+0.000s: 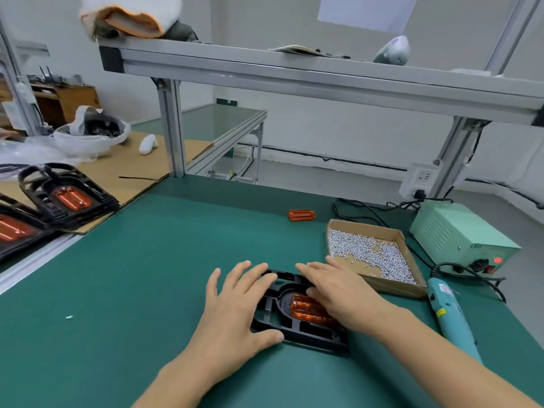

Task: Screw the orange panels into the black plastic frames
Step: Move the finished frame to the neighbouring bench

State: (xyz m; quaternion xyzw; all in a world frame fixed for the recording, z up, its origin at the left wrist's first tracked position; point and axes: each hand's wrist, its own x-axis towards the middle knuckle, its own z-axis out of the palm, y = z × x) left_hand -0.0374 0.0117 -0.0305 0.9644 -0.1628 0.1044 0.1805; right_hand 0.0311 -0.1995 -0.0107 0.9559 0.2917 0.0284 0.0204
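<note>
Near the counter's front edge: black plastic frame (297, 316) lies flat on the green counter (147, 275), with an orange panel (309, 312) sitting in its middle recess.
Left hand (232, 304): my fingers (250, 278) are spread wide and straight over the frame's left side, thumb at its near corner, holding nothing.
Right hand (338, 293): flat and relaxed over the frame's right side, partly covering the panel, gripping nothing.
Screws: a cardboard tray of screws (372, 256) sits just beyond my right hand, toward the right edge.
Driver: the blue electric screwdriver (450, 316) lies by the right edge, untouched, its cable running to the green power box (459, 234).
Spare panel: one more orange piece (301, 215) rests well apart, toward the back edge.
Finished work: stacked frames (59, 195) with panels sit at the left edge.
Step, as I judge it: seating the panel before any screw goes in.
Risk one: if the panel sits crooked, its holes may miss the frame's and a screw could go in askew.
Risk two: lifting both hands to fetch driver and screw may let the frame slide on the smooth mat.
Risk three: my right wrist is near the tray's corner and could knock screws out.
</note>
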